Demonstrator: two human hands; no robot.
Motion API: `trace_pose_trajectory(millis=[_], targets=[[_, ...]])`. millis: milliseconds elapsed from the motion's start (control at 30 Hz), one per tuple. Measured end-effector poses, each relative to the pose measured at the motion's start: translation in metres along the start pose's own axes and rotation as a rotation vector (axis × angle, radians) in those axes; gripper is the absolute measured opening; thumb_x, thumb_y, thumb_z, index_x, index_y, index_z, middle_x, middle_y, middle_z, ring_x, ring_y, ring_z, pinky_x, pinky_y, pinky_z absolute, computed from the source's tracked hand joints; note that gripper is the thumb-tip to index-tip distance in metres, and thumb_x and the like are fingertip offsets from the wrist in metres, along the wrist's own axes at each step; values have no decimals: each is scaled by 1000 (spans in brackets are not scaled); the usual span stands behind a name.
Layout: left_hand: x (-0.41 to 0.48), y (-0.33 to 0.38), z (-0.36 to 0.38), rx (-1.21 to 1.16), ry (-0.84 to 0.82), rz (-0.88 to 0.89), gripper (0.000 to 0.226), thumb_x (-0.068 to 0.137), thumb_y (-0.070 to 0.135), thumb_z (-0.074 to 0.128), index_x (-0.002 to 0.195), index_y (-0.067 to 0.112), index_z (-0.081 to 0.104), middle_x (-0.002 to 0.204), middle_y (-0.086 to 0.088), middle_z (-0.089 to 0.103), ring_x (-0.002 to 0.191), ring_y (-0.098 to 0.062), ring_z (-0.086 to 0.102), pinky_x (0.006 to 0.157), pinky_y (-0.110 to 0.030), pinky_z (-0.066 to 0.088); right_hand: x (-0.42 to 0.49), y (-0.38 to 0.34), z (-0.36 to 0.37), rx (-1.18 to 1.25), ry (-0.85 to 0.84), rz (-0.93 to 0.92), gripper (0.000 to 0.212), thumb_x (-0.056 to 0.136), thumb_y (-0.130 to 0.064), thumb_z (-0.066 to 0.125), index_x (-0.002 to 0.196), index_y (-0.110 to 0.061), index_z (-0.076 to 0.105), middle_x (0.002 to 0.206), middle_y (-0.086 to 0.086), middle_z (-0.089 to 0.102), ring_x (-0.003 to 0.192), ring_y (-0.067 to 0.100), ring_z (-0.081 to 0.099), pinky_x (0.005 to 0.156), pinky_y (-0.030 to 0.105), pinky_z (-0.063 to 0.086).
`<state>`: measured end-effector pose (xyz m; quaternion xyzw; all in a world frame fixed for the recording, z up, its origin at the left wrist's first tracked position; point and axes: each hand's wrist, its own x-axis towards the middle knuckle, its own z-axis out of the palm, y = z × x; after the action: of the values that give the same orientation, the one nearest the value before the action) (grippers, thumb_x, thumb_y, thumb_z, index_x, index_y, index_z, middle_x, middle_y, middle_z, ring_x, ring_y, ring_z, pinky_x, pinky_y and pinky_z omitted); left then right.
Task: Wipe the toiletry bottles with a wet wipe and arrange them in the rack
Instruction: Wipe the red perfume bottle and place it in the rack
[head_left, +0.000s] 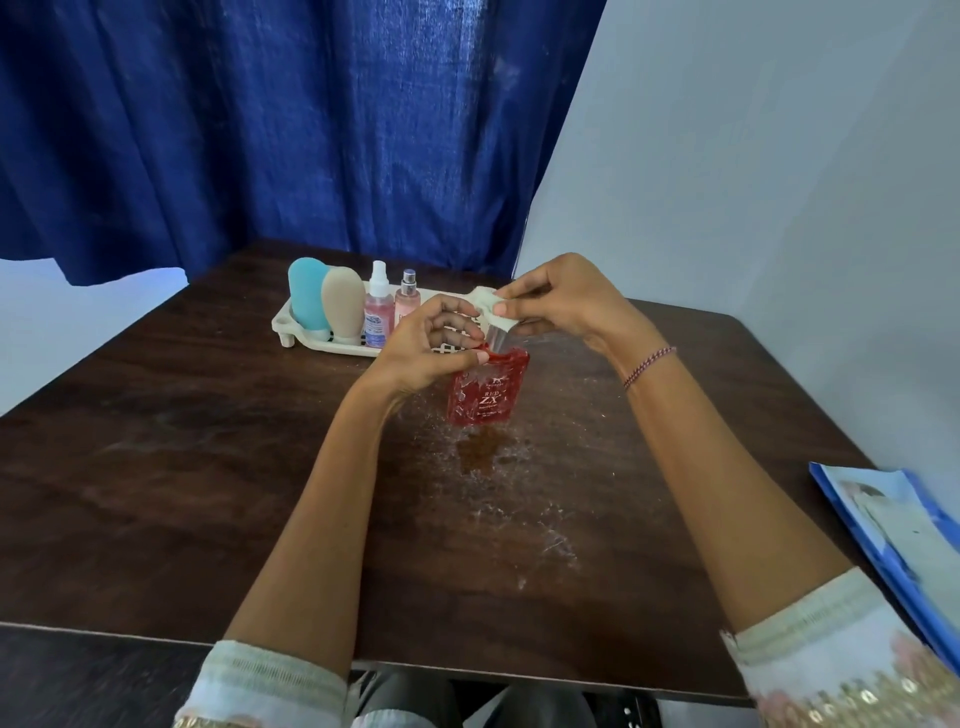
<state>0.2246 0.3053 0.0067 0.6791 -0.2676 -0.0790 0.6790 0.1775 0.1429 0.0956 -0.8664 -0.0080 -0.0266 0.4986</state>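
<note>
Pale embroidered sleeves (270, 675) reach over the dark wooden table (208, 467). Mid-table, the left hand (431, 343) grips an upright red square perfume bottle (480, 400) while the right hand (561, 301) pinches a white wet wipe (488, 304) around its cap. Behind, a white plastic rack (283, 325) holds four small bottles (377, 312).

**Soft, even light, warped edges**

I see diffuse daylight, and the shadows are soft. The wet patch (488, 452) on the table (156, 467) glints faintly. My wide lens bends the curtain (260, 130) at the edges; the right sleeve (857, 665) smears into blur.
</note>
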Motion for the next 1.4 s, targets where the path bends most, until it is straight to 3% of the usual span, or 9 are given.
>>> trace_pose_trajectory(millis=[133,267,400,533,700,933,1133,1267,1400], targets=[[-2,-4,-5,3,12,0,45,71,-2,76,101,24,54,93,1,66,85,-11,64,77,-24,54,2,2,9,-98,50,-58,24,82,-8,69,105,-1,67,81,-1,67,67,5,66,62,14,54],[0,-3,3,0,0,-6,47,71,-3,76,101,25,53,92,0,66,86,-13,64,80,-26,54,-5,27,8,196,32,-4,26,91,-10,58,114,0,63,96,2,68,69,-1,62,62,11,48],[2,-3,2,4,19,2,46,71,-2,76,102,26,55,92,1,66,86,-12,64,84,-28,53,-9,49,17,354,120,10,19,96,-15,50,100,-13,69,99,14,68,81,15,54,82,29,48],[4,-6,2,2,29,-2,45,70,-1,77,102,23,58,92,0,67,86,-13,64,87,-31,53,-18,69,26,158,258,-23,26,94,-15,53,115,-5,65,107,5,65,85,7,57,78,22,48],[6,-3,0,19,5,21,41,70,-2,77,100,19,59,91,1,67,82,-6,65,80,-21,54,-23,74,36,-9,412,-149,25,86,-18,66,110,-9,67,102,-1,62,84,3,55,74,14,46],[5,-4,-1,48,-23,29,37,70,-4,76,97,16,59,92,1,67,84,-8,66,84,-24,54,-26,74,42,-34,416,-187,31,87,-20,64,115,-8,65,102,1,58,88,7,54,74,16,45],[2,0,1,86,-28,49,41,73,0,75,101,25,60,100,5,65,87,-5,63,83,-25,55,-23,74,41,-149,550,-196,20,84,-14,68,102,-4,69,97,-3,57,80,2,53,69,2,43],[-1,5,8,155,-46,104,54,79,-1,70,111,40,57,117,18,55,96,-10,58,85,-34,55,-24,79,48,-333,684,-214,19,88,-8,62,105,-1,67,97,-3,49,97,15,52,83,17,46],[-4,10,9,243,-95,180,61,83,-3,64,118,45,52,128,21,46,89,1,57,83,-23,53,-28,91,53,-381,708,-170,20,89,-3,58,107,1,65,107,4,55,100,15,52,91,26,49]])
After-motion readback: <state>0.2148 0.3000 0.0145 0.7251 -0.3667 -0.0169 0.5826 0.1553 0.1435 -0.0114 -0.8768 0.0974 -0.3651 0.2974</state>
